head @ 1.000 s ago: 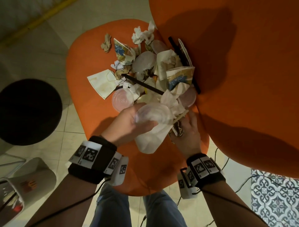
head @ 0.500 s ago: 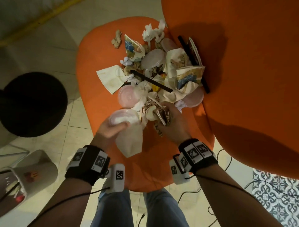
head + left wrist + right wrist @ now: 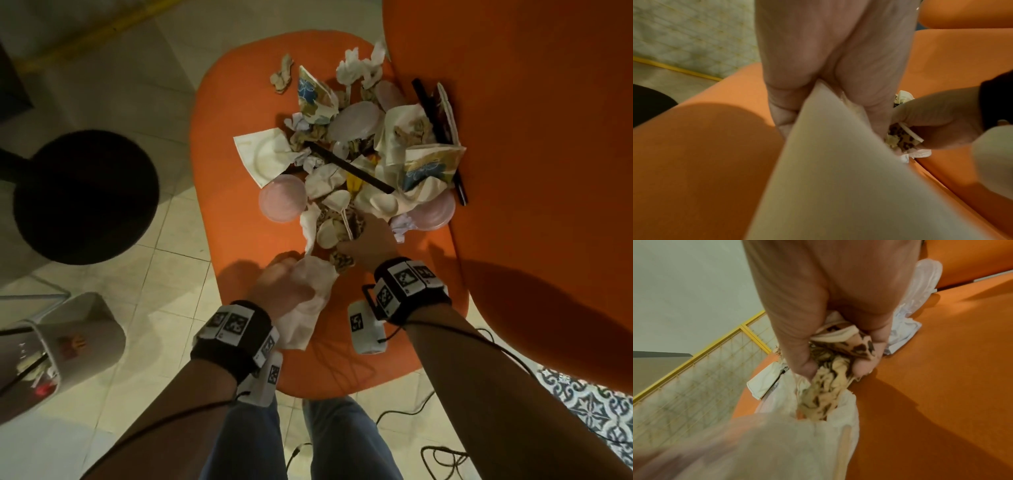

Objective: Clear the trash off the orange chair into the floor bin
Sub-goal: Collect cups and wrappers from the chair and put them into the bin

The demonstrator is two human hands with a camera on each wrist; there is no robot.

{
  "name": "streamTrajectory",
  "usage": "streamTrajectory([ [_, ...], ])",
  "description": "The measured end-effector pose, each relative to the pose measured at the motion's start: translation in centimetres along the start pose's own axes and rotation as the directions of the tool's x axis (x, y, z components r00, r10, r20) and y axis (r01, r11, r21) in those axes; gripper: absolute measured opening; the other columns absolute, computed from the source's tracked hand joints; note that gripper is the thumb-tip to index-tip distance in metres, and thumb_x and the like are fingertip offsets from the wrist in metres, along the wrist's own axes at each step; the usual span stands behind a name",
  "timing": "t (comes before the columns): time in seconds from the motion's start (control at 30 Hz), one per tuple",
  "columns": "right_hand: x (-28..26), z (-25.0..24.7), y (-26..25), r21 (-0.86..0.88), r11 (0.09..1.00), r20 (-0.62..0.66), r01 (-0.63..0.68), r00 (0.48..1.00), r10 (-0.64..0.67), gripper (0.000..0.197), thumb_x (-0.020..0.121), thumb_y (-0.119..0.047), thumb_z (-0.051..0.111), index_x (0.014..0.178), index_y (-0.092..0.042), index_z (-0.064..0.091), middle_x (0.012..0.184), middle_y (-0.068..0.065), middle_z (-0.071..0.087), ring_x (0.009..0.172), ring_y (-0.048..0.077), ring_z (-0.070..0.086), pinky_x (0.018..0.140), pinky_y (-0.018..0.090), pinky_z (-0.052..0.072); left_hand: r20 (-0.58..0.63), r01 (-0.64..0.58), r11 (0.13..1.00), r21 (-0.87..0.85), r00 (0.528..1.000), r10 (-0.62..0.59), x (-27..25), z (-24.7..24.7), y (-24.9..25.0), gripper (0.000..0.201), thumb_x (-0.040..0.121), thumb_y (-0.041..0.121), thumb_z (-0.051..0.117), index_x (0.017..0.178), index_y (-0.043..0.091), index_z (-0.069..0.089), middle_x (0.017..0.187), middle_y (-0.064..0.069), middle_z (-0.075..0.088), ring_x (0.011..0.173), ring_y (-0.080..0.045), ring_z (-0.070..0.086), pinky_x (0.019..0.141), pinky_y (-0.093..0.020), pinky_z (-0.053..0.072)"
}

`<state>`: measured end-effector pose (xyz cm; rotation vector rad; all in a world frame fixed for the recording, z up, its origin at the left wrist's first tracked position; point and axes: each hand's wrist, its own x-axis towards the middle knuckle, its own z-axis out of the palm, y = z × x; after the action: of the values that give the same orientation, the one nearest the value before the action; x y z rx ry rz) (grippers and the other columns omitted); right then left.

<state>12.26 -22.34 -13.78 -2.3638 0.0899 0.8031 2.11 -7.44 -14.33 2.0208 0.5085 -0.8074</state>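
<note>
The orange chair seat (image 3: 239, 205) carries a pile of trash (image 3: 363, 150): crumpled napkins, paper cups, clear lids, black straws. At the pile's near edge my left hand (image 3: 291, 277) grips a white paper wrapper (image 3: 298, 329) that hangs below the fist; the left wrist view shows it as a wide sheet (image 3: 838, 162). Just right of it, my right hand (image 3: 359, 243) clutches a wad of brown-patterned crumpled paper (image 3: 828, 386) still touching the pile. The two hands are almost in contact. The white floor bin (image 3: 78, 329) stands at the lower left with some trash inside.
A black round stool (image 3: 85, 195) stands left of the chair, beyond the bin. The orange chair back (image 3: 531, 171) rises on the right. Cables (image 3: 438, 455) trail on the tiled floor by my legs. A patterned rug (image 3: 596, 407) lies at the lower right.
My left hand has drawn the white wrapper back from the pile toward the seat's front edge. My right hand has closed on the patterned paper wad at the pile's near edge.
</note>
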Motion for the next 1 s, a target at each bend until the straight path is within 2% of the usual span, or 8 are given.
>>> streamTrajectory([
  [0.07,0.0,0.1,0.0,0.014,1.0,-0.014,-0.018,1.0,0.018,0.05,0.071,-0.017,0.073,0.117,-0.005,0.056,0.101,0.006,0.058,0.095,0.02,0.056,0.071,0.025,0.038,-0.031,-0.016,0.997,-0.069,0.999,0.014,-0.5,-0.3,-0.1,0.053,0.064,0.027,0.071,0.111,0.009,0.054,0.105,-0.01,0.06,0.098,-0.026,0.059,0.074,-0.033,0.046],
  [0.17,-0.2,0.1,0.4,0.042,0.998,-0.037,-0.043,0.998,0.045,0.055,0.072,-0.019,0.073,0.121,-0.006,0.053,0.104,0.006,0.057,0.096,0.022,0.054,0.074,0.026,0.038,-0.057,0.025,0.988,-0.155,0.998,-0.034,-0.9,-0.6,-0.9,0.042,0.078,0.018,0.072,0.114,0.016,0.051,0.103,-0.003,0.057,0.095,-0.02,0.057,0.067,-0.023,0.042],
  [0.33,-1.6,0.0,1.7,0.189,0.978,-0.048,-0.087,0.994,0.098,0.042,0.073,-0.013,0.073,0.111,-0.009,0.057,0.102,0.005,0.063,0.097,0.022,0.06,0.084,0.033,0.049,-0.095,0.003,0.882,-0.471,0.994,-0.054,-1.8,-1.6,-2.0,0.077,0.053,0.041,0.076,0.122,0.016,0.055,0.112,-0.006,0.066,0.105,-0.023,0.063,0.087,-0.038,0.054],
  [0.43,-2.7,0.0,2.3,0.273,0.957,-0.051,-0.099,0.992,0.117,0.042,0.071,-0.014,0.074,0.109,-0.013,0.058,0.103,0.003,0.066,0.101,0.024,0.062,0.091,0.042,0.051,-0.165,-0.085,0.848,-0.523,0.986,-0.003,-2.7,-2.3,-2.2,0.066,0.06,0.042,0.077,0.12,0.019,0.059,0.114,-0.003,0.068,0.108,-0.02,0.064,0.096,-0.044,0.05],
  [0.6,-5.1,-0.2,2.1,0.401,0.916,-0.078,-0.012,0.996,0.048,0.044,0.074,-0.01,0.075,0.113,-0.016,0.056,0.105,0.003,0.065,0.1,0.022,0.063,0.091,0.042,0.052,-0.285,-0.164,0.765,-0.622,0.958,-0.027,-4.4,-3.9,-1.1,0.041,0.075,0.009,0.076,0.113,0.015,0.062,0.106,-0.005,0.071,0.102,-0.02,0.067,0.086,-0.029,0.054],
  [0.73,-6.4,0.2,0.6,0.471,0.88,-0.096,0.057,0.995,-0.013,0.04,0.074,-0.006,0.075,0.105,-0.022,0.057,0.097,-0.004,0.065,0.095,0.017,0.064,0.084,0.036,0.054,-0.352,-0.246,0.751,-0.613,0.936,0.019,-6.5,-5.6,-0.5,0.033,0.079,0.006,0.072,0.104,0.026,0.064,0.095,0.006,0.074,0.092,-0.011,0.069,0.081,-0.026,0.054],
  [0.9,-7.6,2.1,-3.9,0.491,0.851,-0.077,0.187,0.982,-0.172,0.041,0.076,-0.002,0.074,0.095,-0.033,0.055,0.087,-0.018,0.063,0.075,-0.014,0.061,0.07,0.011,0.049,-0.407,-0.305,0.711,-0.634,0.913,0.03,-9.7,-8.0,-2.1,0.033,0.079,0.005,0.071,0.1,0.031,0.065,0.092,0.011,0.074,0.088,-0.007,0.069,0.077,-0.02,0.053],
  [1.0,-8.3,5.1,-6.8,0.461,0.863,0.025,0.205,0.97,-0.243,0.037,0.075,-0.004,0.075,0.102,-0.025,0.059,0.092,-0.011,0.066,0.082,-0.006,0.063,0.073,0.017,0.05,-0.457,-0.311,0.672,-0.672,0.888,-0.046,-12.0,-9.2,-5.2,0.036,0.08,0.009,0.07,0.113,0.021,0.063,0.103,0.004,0.073,0.096,-0.009,0.068,0.077,-0.017,0.053],
])
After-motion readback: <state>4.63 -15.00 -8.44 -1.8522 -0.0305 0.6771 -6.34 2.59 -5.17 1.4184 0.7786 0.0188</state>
